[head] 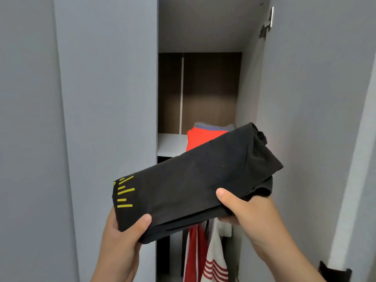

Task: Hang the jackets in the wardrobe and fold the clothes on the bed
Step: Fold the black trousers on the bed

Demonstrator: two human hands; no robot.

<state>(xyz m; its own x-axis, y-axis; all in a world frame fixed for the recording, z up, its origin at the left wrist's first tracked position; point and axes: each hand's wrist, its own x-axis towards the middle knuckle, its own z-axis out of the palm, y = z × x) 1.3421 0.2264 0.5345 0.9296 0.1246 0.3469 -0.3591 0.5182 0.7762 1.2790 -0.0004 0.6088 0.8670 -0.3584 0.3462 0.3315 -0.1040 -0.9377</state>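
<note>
A folded black garment (189, 180) with yellow dashes printed at its left end is held up in front of the open wardrobe. My left hand (124, 239) grips its near left corner, thumb on top. My right hand (246, 214) grips its near right edge, thumb on top and fingers underneath. Behind it, on the white shelf (169, 144), lies a folded stack with an orange-red piece (201, 137) on top and grey and blue ones beneath. Below the shelf hangs a red and white jacket (207, 259).
The wardrobe's closed grey door (105, 98) stands at the left. The open door (317, 98) with a metal hinge (267, 23) is at the right. A brown back panel (209, 88) closes the compartment above the shelf. A dark object (333, 271) sits at bottom right.
</note>
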